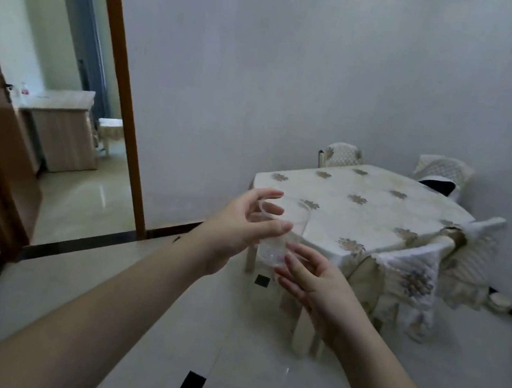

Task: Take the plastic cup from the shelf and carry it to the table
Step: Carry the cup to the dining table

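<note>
1. Head view: the left hand [239, 225] pinches the plastic cup [282, 232] near its rim, thumb on the near side, fingers curled over the top; the right hand [317, 285] cups under its base with fingers loosely spread.
2. The cup is carried in the air between the hands, short of the tabletop [364, 205] just beyond them.
3. It looks empty, light and thin-walled, so likely to flex if squeezed; a gentle hold at rim and base suits it.
4. Its clear walls blur into the tablecloth, so its outline is hard to trace.
5. No shelf is in view; chairs [408, 287] crowd the tabletop's right side.
</note>
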A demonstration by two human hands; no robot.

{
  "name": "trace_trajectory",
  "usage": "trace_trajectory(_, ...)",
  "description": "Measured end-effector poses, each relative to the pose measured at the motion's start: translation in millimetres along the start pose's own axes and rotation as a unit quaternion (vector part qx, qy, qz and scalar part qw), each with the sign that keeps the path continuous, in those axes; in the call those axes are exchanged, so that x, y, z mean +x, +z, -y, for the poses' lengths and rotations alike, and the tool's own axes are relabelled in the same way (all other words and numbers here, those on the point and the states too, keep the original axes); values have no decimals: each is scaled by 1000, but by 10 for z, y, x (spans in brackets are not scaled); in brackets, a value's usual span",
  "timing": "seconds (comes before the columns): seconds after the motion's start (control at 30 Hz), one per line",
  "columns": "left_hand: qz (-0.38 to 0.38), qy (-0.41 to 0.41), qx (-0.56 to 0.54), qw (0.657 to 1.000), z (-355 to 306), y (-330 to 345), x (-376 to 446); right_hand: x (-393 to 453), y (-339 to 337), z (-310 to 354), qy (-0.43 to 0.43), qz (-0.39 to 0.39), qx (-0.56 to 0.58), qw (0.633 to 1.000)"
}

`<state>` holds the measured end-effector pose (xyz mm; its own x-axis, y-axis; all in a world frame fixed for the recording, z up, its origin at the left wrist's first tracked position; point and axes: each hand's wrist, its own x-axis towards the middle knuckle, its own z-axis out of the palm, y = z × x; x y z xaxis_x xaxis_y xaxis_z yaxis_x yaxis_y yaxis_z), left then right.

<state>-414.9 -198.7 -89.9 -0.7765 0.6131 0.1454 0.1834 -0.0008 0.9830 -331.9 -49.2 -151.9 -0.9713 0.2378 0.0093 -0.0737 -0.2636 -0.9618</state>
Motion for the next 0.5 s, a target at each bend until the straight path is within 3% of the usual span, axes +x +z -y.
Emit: trace_trajectory(0.5, 69, 4, -14, 998, 331, 589, 1474, 890, -1021, 115, -19, -75, 31, 997)
